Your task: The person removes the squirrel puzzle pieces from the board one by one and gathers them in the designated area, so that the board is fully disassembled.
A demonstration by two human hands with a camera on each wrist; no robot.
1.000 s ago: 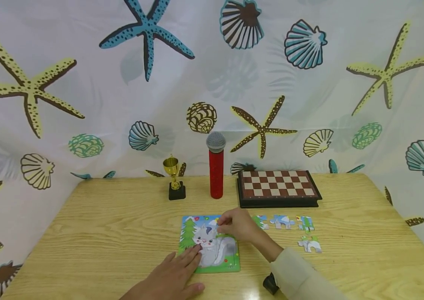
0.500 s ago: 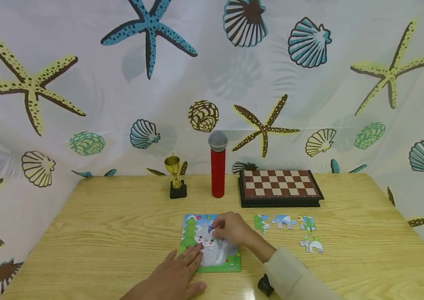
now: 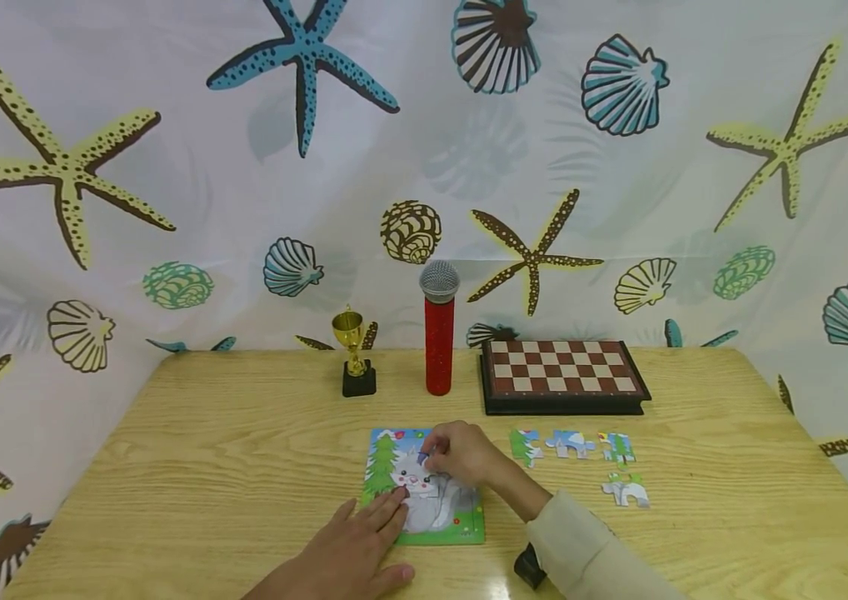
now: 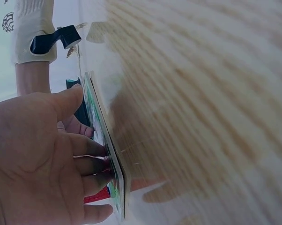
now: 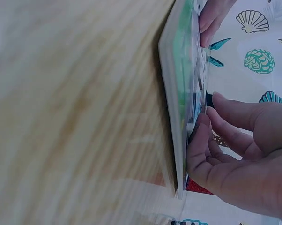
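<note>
A jigsaw puzzle [image 3: 446, 537] with a grey squirrel and green trees lies flat on the table. My left hand [image 3: 352, 546] rests on its lower left part with straight, slightly spread fingers. In the left wrist view these fingertips [image 4: 103, 178] touch the picture side. My right hand [image 3: 461, 454] is over the upper right part, thumb and forefinger pinched close to the surface on a puzzle piece mostly hidden by the fingers. From the right wrist view, its curled fingers [image 5: 202, 154] lie against the puzzle's face. Several loose puzzle pieces [image 3: 570, 443] lie to the right.
Behind the puzzle stand a small gold trophy [image 3: 355, 358], a red microphone [image 3: 439, 346] and a folded chessboard box [image 3: 562, 375]. A black device [image 3: 529, 567] sits at the right sleeve's cuff. A patterned curtain [image 3: 364, 208] hangs behind the table.
My right hand has shifted slightly left and lower over the puzzle, fingers still pinched. The left hand keeps its place. The head view has turned a little.
</note>
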